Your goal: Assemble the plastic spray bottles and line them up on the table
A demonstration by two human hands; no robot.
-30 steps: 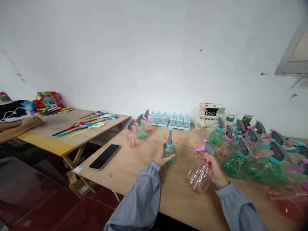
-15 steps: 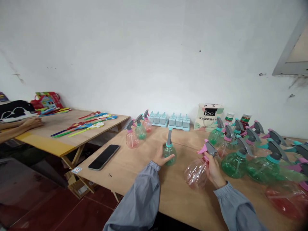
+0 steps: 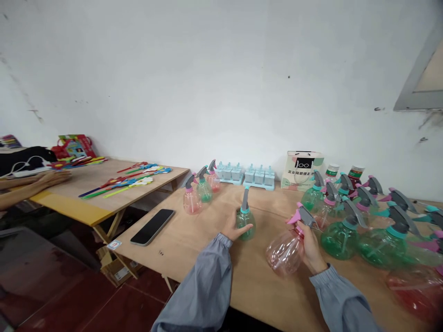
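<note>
Left hand [image 3: 232,227]: curled round the side of 1 green spray bottle [image 3: 246,226], upright on the wooden table [image 3: 194,244]. Right hand [image 3: 309,244]: closed on the neck of 1 pink spray bottle [image 3: 284,253], which tilts, base toward the left; contact with the table cannot be told.

Surroundings: 3 small spray bottles [image 3: 204,190] (2 pink, 1 green) upright in a row, left of the left hand. Phone [image 3: 152,227] flat near the table's left edge. Toward the wall: 2 pale blue mold trays [image 3: 259,178], 1 printed paper bag [image 3: 300,170], 2 white-lidded jars [image 3: 355,174]. Crowded group of green and pink spray bottles [image 3: 341,239] just beside the right hand, filling the right side. Neighboring table [image 3: 86,193]: colorful sticks [image 3: 131,180], another person's hands [image 3: 51,179].
</note>
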